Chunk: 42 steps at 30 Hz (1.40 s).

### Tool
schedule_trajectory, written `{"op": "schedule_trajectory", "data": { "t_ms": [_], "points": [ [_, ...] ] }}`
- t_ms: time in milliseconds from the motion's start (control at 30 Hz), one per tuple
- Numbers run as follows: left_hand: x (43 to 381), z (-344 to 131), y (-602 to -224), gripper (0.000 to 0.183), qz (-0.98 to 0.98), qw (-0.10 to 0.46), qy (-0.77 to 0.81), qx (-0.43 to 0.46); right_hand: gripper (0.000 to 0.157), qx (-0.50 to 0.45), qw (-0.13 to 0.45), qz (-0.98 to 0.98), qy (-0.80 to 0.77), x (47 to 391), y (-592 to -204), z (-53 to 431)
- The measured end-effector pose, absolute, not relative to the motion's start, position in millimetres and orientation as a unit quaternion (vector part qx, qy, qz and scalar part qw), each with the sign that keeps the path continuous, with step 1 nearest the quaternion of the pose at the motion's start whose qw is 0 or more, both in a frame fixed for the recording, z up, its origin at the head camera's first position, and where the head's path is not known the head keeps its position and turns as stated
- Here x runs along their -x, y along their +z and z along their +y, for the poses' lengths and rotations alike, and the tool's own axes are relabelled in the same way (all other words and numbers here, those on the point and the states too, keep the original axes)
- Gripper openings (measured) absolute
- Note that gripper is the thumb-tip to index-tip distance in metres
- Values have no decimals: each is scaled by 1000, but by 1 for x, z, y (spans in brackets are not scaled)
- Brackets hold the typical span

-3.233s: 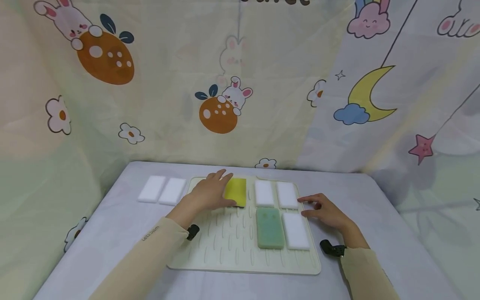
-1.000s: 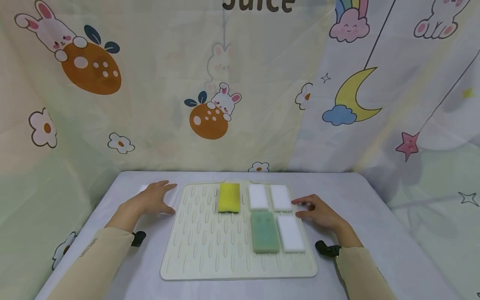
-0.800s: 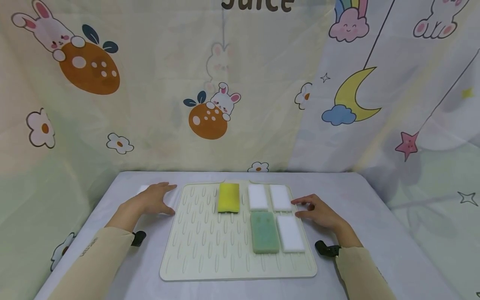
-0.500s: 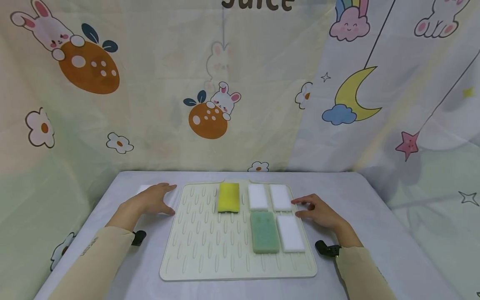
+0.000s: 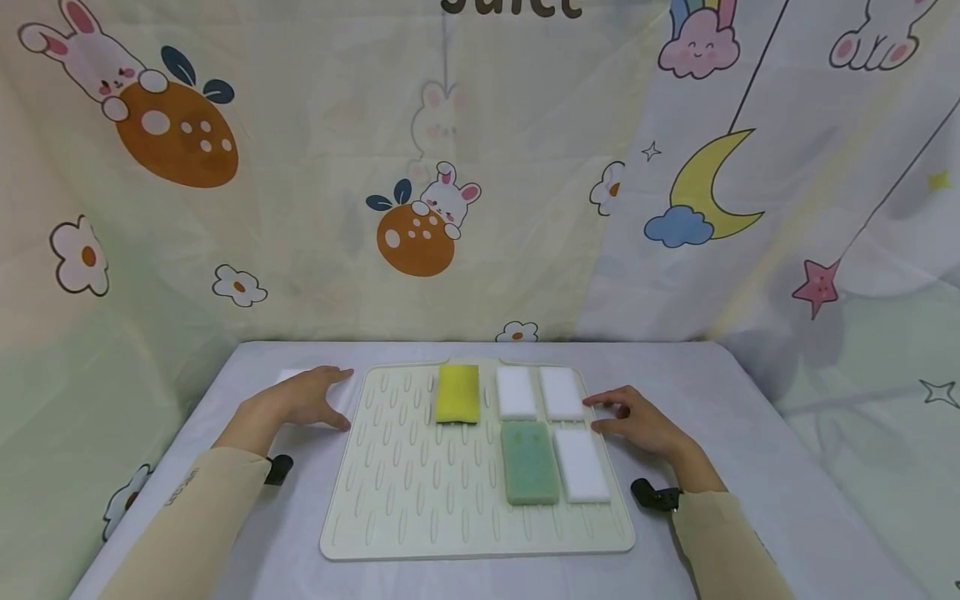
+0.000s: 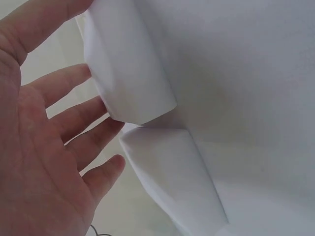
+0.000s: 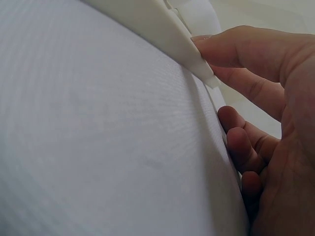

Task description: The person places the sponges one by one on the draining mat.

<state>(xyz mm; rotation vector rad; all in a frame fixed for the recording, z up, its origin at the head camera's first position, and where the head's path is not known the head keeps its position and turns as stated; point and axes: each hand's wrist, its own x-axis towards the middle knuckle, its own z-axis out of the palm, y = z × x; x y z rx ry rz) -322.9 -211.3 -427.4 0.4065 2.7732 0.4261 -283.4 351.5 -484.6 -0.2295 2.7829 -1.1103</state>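
My left hand (image 5: 300, 400) hovers at the left of a cream drying mat (image 5: 408, 500), thumb and fingers spread. In the left wrist view two white sponges (image 6: 130, 64) lie beside its fingertips; whether they touch is unclear. The head view mostly hides these sponges behind the hand. My right hand (image 5: 637, 425) rests at the mat's right edge, its thumb and index finger apart and touching the rim, the other fingers loosely curled. On the mat lie a yellow sponge (image 5: 457, 393) with a dark underside, a green sponge (image 5: 529, 463) and three white sponges (image 5: 582, 467).
A white cloth covers the table (image 5: 690, 375). A patterned curtain (image 5: 322, 208) with rabbits, fruit and a moon hangs behind and at both sides. Each wrist carries a black camera (image 5: 656, 495).
About three seconds ago my left hand was over the yellow sponge; it has since moved left, off the mat, leaving that sponge behind. Over the last second both hands have stayed still.
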Motion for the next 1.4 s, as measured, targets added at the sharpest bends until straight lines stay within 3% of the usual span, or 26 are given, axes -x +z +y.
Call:
{"op": "schedule_trajectory", "data": {
  "t_ms": [333, 1400],
  "points": [
    [325, -210, -426, 107, 968, 173, 134, -122, 45, 75, 70, 923, -370, 283, -485, 352],
    [325, -212, -426, 106, 975, 137, 139, -109, 44, 63, 69, 923, -374, 282, -484, 350]
  ]
}}
